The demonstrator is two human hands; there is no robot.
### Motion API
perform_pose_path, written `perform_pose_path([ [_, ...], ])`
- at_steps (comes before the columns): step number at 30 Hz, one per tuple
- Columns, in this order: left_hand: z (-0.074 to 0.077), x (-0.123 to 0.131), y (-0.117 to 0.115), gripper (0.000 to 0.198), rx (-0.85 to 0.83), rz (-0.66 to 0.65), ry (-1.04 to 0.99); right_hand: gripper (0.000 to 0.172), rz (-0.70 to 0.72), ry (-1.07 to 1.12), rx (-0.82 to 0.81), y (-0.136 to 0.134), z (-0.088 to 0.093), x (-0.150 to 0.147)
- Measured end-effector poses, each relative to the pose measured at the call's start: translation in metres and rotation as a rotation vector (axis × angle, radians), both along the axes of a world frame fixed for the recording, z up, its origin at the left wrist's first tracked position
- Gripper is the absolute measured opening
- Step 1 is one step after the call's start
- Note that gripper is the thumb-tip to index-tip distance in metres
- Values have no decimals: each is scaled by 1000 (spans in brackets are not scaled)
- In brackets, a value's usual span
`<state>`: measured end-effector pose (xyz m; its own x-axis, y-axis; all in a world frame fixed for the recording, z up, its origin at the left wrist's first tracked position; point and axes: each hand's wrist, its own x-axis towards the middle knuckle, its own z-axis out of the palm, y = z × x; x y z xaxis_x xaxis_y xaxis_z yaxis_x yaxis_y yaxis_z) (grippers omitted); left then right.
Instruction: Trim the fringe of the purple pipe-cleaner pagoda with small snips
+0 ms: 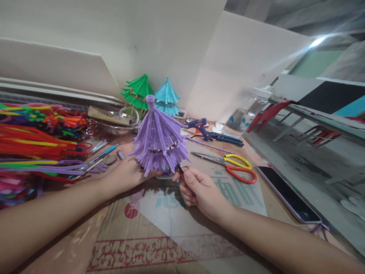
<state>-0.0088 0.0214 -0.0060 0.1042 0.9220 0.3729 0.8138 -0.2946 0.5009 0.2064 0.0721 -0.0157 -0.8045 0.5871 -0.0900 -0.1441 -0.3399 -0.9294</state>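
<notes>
A purple pipe-cleaner pagoda (161,139) with two fringed roof tiers stands upright in front of me. My left hand (134,163) grips it low on its left side, and the roof fringe hides most of the fingers. At the lower right of the fringe, my right hand (196,186) pinches a slim dark tool (180,169), its tip against the fringe; its exact kind is too small to tell. Below both hands lies a printed cardboard sheet (142,228). Scissors (230,163) with yellow and orange handles rest to the right of the pagoda.
Bundles of coloured pipe cleaners (37,140) fill the left side. Behind stand a green pagoda (139,91) and a blue one (167,95), near a metal bowl (114,127). A glue gun (202,128), pliers (225,137) and a phone (289,194) lie on the right.
</notes>
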Motion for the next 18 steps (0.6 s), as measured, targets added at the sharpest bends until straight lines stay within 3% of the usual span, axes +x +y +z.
perform_pose_path([
  [18,-6,-4,1,33,29,-8,26,48,-10,18,1,-1,2,0],
])
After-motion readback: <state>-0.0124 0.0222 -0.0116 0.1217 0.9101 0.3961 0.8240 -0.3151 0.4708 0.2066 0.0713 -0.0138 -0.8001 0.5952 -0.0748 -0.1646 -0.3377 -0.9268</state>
